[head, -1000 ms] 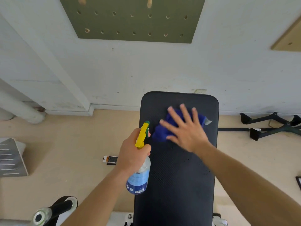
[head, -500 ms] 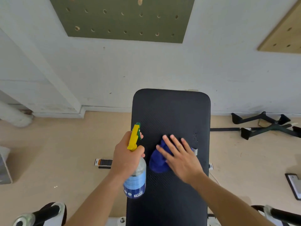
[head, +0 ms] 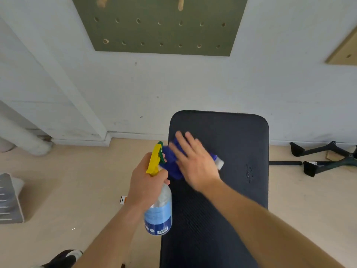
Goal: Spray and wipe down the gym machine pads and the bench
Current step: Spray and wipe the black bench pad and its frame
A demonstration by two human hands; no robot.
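A black padded bench (head: 231,190) runs from the bottom of the view toward the white wall. My right hand (head: 193,161) lies flat with straight fingers on a blue cloth (head: 172,163), pressing it onto the pad near the bench's left edge. The cloth's white tag (head: 219,163) sticks out to the right of the hand. My left hand (head: 146,182) grips the neck of a spray bottle (head: 159,211) with a yellow trigger and a blue label, held just left of the bench beside the cloth.
A white wall with a green pegboard (head: 160,26) stands behind the bench. Black handle attachments (head: 324,159) lie on the floor at the right. A grey slatted object (head: 9,198) sits at the left edge, and a white pipe (head: 25,138) runs along the left wall.
My right hand has slid the blue cloth away from me and leftward across the pad, after pulling it toward me half a second earlier. The left hand keeps its hold on the bottle.
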